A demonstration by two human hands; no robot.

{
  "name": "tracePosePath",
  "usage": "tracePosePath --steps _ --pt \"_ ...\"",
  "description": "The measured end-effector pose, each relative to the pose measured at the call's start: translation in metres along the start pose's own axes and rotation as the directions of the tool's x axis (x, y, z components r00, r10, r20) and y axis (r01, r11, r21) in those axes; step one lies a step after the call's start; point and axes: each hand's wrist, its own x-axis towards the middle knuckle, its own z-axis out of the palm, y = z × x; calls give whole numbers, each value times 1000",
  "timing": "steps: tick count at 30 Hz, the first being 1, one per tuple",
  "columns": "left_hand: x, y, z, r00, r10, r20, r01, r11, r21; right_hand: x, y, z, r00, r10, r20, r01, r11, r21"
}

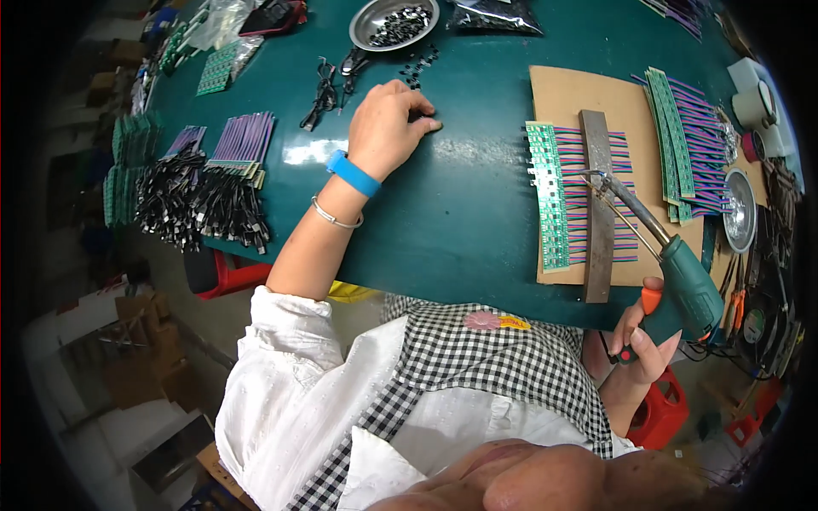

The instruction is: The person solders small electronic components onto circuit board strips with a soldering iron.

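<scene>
At the far left of the green counter (477, 213) lie bundles of black connectors on purple wires (209, 192), well apart from both hands. The left hand (388, 128) reaches forward over the middle of the counter, palm down, forearm stretched out from a white sleeve, with a blue wristband (352, 174) and a thin bracelet at the wrist. Its fingers are curled inward with the tips pressed together against the counter surface; whether they pinch one of the small black parts (419, 66) scattered just beyond the knuckles cannot be told. Past those parts stands a metal bowl (368, 24) holding more of them.

To the right lies a sheet of cardboard (562, 98) bearing a row of green circuit boards (550, 192) with pink and purple wires, held down by a flat metal bar (598, 204). The right hand (643, 336) is low at the counter's near edge, fingers wrapped closed around the green handle of a soldering gun (673, 268). The gun tilts up and to the left, its metal tip above the bar and boards. More boards lie farther right.
</scene>
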Motion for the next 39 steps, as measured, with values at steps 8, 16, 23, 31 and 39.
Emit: tracePosePath --steps 8,16,23,31,39 --pt "-1 -4 -2 994 -70 81 68 997 28 -2 -2 6 999 -29 -44 29 1000 -2" --pt "-7 -5 -9 981 -139 131 135 990 41 -1 -1 9 1000 -16 -11 17 999 39" --pt "-8 7 -11 999 26 -24 -24 996 83 0 -1 9 1000 -9 -10 10 999 39" --pt "-12 55 -17 998 70 -2 -66 935 -349 10 1 27 999 -11 -35 13 998 56" --pt "-52 131 -8 896 432 99 -199 592 -781 17 5 52 995 65 71 -67 997 27"
